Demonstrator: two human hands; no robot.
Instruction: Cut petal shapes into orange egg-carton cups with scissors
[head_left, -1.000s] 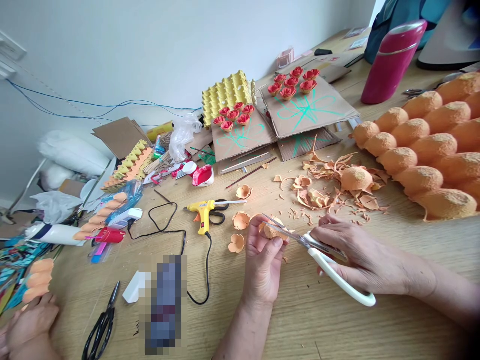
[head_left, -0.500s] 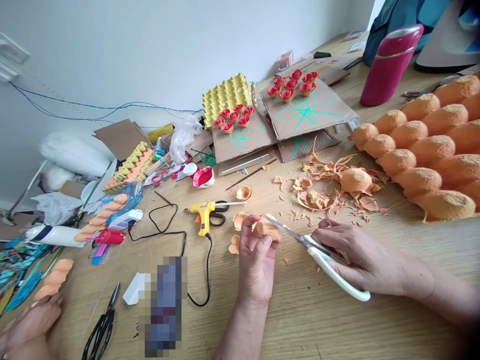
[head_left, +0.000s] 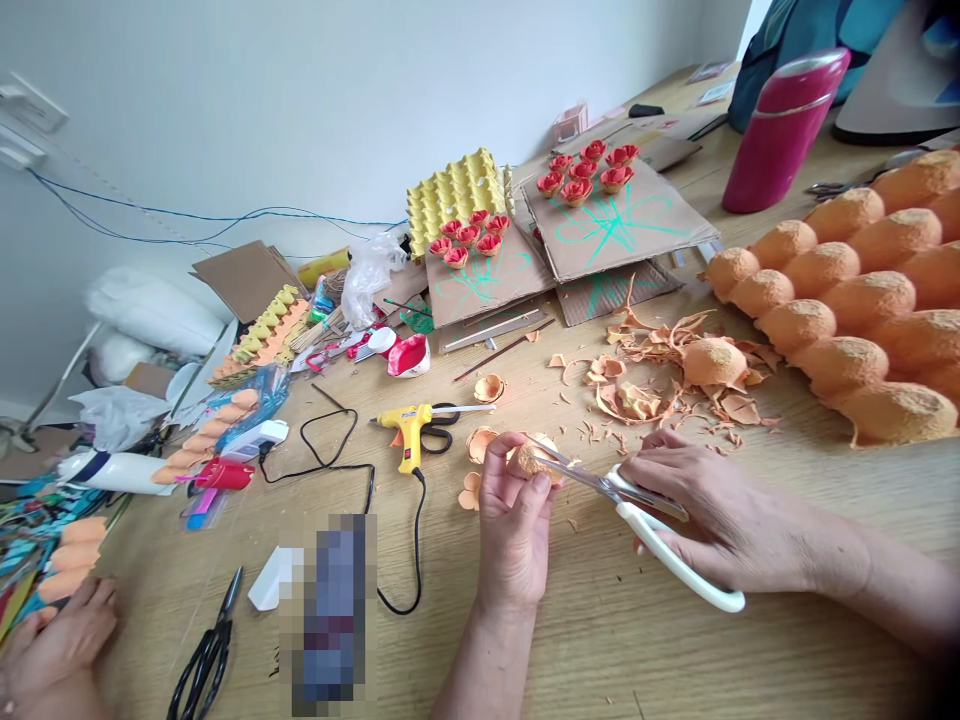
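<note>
White-handled scissors [head_left: 612,486] meeting an orange egg-carton cup [head_left: 528,463] above the desk [head_left: 600,640].
We see the grip of the left hand [head_left: 516,535] pinching the cup between thumb and fingers, and that of the right hand [head_left: 701,510] closed on the scissors' handle, the parted blades at the cup. Left of the cup, a yellow glue gun [head_left: 409,430] lies near loose petalled cups [head_left: 490,388]. Beyond the right hand we find scattered trimmings [head_left: 637,398], just beside the orange egg tray [head_left: 840,300].
</note>
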